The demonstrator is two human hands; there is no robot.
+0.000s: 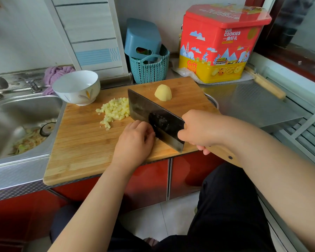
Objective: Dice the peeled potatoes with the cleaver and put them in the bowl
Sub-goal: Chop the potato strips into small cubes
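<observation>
On the wooden cutting board [84, 151] lies a pile of small potato dice [115, 110], just left of the cleaver's tip. A peeled half potato [163, 93] stands at the board's far side. My right hand [198, 130] grips the wooden handle of the dark cleaver [153, 117], whose blade rests edge-down across the board. My left hand [135, 142] is curled against the blade's left face, fingers bent over something I cannot make out. A white bowl [76, 88] stands at the board's far left corner; it looks empty.
A steel sink [16, 124] with vegetable scraps is to the left, with a purple cloth [56, 73] behind it. A teal basket [149, 68] and a red-yellow cookie tin [218, 44] stand behind the board. A rolling pin [265, 84] lies on the steel counter at right.
</observation>
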